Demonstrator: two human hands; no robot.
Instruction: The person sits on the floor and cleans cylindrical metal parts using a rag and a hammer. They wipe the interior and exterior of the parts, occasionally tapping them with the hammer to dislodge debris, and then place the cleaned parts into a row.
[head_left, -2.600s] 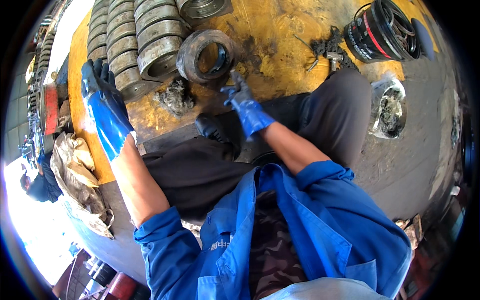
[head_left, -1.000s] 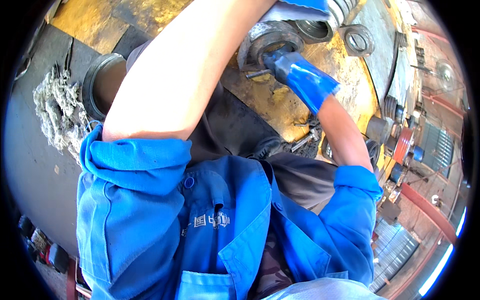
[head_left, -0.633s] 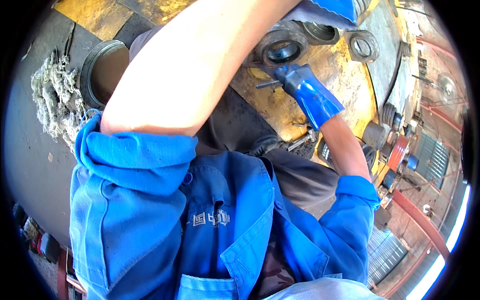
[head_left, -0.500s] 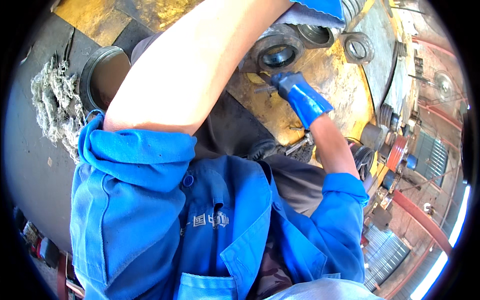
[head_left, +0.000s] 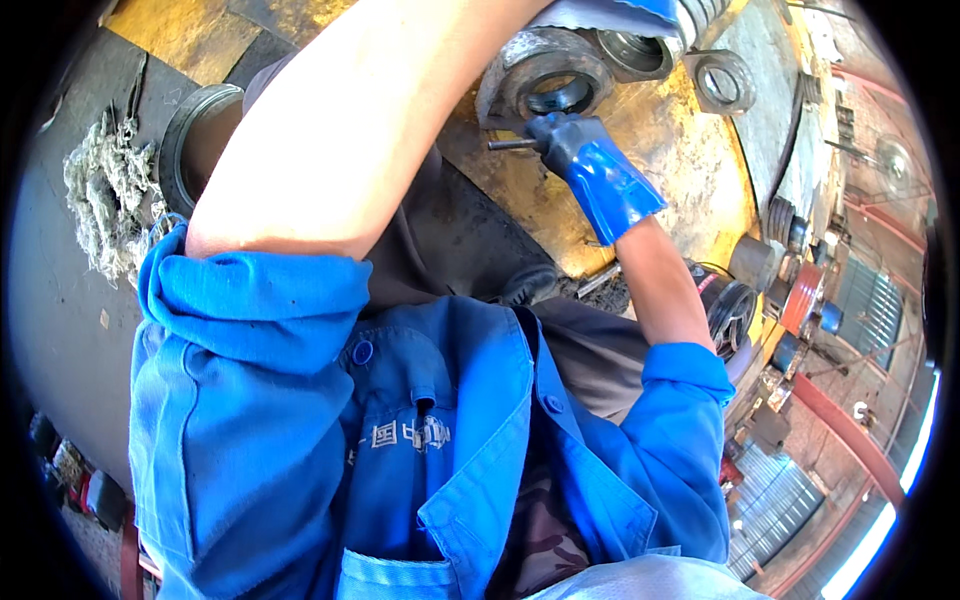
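My right hand (head_left: 575, 148), in a blue glove with dark fingers, is closed round a thin metal rod (head_left: 512, 145). The rod's end sticks out to the left of the fist. Just beyond the fingers stands a thick, greasy metal housing (head_left: 505, 95) with a round bore, close to or touching the glove; I cannot tell which. My bare left forearm (head_left: 350, 110) reaches across to the upper edge. Only the blue glove cuff (head_left: 630, 18) of my left hand shows there, and its fingers are out of sight.
More ring-shaped metal parts (head_left: 722, 80) stand on the yellow, oil-stained surface. A round metal container (head_left: 178, 150) and a tangle of grey rag threads (head_left: 105, 195) lie on the left. Along the right are several machine parts (head_left: 797, 300) and a red beam (head_left: 848, 430).
My right hand has moved slightly up and left, closer to the bored housing, and the rod now points nearly level. My left arm has shifted a little left.
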